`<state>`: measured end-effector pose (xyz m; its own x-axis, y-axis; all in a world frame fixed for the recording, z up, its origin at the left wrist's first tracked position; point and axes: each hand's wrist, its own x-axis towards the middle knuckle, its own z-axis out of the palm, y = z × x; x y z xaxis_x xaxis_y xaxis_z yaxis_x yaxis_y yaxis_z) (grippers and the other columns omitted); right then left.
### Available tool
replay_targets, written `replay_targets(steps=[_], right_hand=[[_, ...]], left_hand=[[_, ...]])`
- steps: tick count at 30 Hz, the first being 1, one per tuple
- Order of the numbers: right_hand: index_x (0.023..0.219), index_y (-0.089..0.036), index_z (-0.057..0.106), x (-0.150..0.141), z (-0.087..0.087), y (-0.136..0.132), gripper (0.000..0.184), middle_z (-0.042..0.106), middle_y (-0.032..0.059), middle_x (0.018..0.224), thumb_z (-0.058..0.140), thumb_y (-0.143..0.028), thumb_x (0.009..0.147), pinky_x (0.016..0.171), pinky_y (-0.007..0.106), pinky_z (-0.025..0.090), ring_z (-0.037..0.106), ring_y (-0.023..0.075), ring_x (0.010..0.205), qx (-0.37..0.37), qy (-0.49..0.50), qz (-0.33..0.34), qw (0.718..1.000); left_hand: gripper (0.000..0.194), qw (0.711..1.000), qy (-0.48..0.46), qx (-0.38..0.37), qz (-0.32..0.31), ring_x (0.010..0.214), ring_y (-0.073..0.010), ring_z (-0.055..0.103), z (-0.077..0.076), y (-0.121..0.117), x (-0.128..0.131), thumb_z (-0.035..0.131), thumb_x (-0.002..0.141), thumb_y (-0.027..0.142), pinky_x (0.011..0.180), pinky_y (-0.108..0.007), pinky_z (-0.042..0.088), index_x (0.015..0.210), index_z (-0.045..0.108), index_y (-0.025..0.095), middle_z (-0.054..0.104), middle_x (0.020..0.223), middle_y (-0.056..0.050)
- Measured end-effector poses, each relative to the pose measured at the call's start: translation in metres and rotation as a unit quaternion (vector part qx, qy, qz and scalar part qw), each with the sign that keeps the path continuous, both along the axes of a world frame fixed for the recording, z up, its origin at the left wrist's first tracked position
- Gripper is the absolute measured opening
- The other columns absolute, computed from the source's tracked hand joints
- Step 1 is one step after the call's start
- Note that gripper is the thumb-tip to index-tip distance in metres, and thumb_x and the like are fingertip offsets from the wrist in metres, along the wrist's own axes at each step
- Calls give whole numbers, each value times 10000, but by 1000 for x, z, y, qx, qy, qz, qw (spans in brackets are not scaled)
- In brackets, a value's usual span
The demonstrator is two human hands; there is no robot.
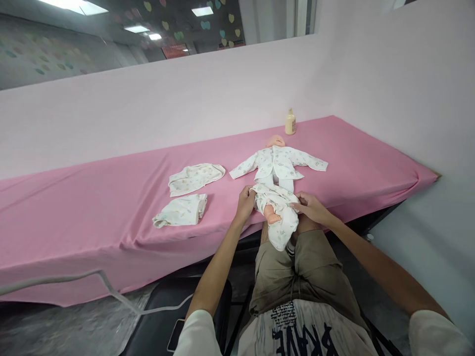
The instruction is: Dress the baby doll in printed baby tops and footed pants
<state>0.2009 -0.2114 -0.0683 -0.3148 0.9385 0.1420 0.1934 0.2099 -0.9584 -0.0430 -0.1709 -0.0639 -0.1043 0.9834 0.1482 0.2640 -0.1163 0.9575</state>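
A baby doll [276,141] lies on its back on the pink-covered table, its head toward the wall. It wears a white patterned baby jacket [273,160] with both sleeves spread out. White patterned baby pants [284,225] are around its legs, and one bare foot [272,215] shows while the other leg is covered by cloth. My left hand [245,202] is closed on the left edge of the pants. At the right edge, my right hand [310,207] pinches the same cloth between thumb and fingers.
Two folded white patterned cloths, an upper one [196,178] and a lower one [181,211], lie left of the doll. A cream bottle [290,122] stands near the wall. A white cable [111,291] crosses the lower left, and a phone [175,335] rests on a black seat.
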Motion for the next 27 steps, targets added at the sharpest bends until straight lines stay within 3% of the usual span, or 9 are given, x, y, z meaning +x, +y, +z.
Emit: replay_targets(steps=[5,8,10,13,16,18,20,25,27], right_hand=[[873,-190,608,6,-7,4,317,659,38,864,655,-497,807,768,347,487,596,189,813,-23,117,-68,990],[865,-191,602,0,-3,7,332,658,21,847,659,-510,795,751,324,489,592,170,798,-25,148,-82,985],[849,-196,592,-6,0,9,336,647,10,817,667,-517,783,713,302,482,584,156,761,-16,161,-71,984],[838,-202,577,-15,8,15,343,620,-2,772,655,-532,784,677,284,467,562,143,716,18,180,-64,981],[840,-211,571,-25,19,25,314,571,-15,726,587,-525,836,632,267,441,517,130,665,69,164,-90,980],[826,-213,570,-31,26,35,290,551,-15,718,538,-498,873,627,265,427,495,130,658,111,136,-109,978],[778,-213,556,-37,31,45,291,536,-15,705,510,-476,892,635,267,419,487,133,666,142,117,-124,975],[636,-216,446,-45,38,67,380,433,-36,583,502,-486,897,565,260,356,417,122,587,153,87,-127,976],[612,-216,405,-47,41,74,410,424,-40,563,486,-493,902,554,256,340,406,114,569,152,60,-101,981]], left_hand=[[272,986,72,123,90,1116,-198,524,-2,-4,8,409,867,194,976,-346,414,1117,515,174,575,1174,-102],[265,954,122,239,130,1186,-228,476,19,-22,20,400,885,187,1038,-386,366,1126,511,177,538,1209,-119],[250,952,148,262,65,1160,-226,503,40,-32,35,399,913,220,1030,-379,379,1123,530,184,565,1170,-105],[245,961,192,178,-91,1095,-219,559,70,-26,60,478,901,274,975,-361,427,1104,582,185,616,1135,-78],[195,970,145,29,-195,820,-183,614,87,4,74,526,876,326,750,-307,488,891,637,166,655,871,-42],[253,966,92,-76,-231,620,-141,565,89,25,76,572,848,382,589,-269,452,748,623,155,605,677,-19],[278,953,17,-165,-254,535,-118,530,88,42,71,634,806,405,519,-248,418,714,626,143,585,606,-14],[193,892,-55,-321,-315,531,-136,583,81,61,48,705,739,311,477,-245,442,693,667,127,649,625,-63],[148,853,-52,-356,-378,610,-161,639,77,65,39,718,716,257,530,-257,496,783,700,126,700,727,-89]])
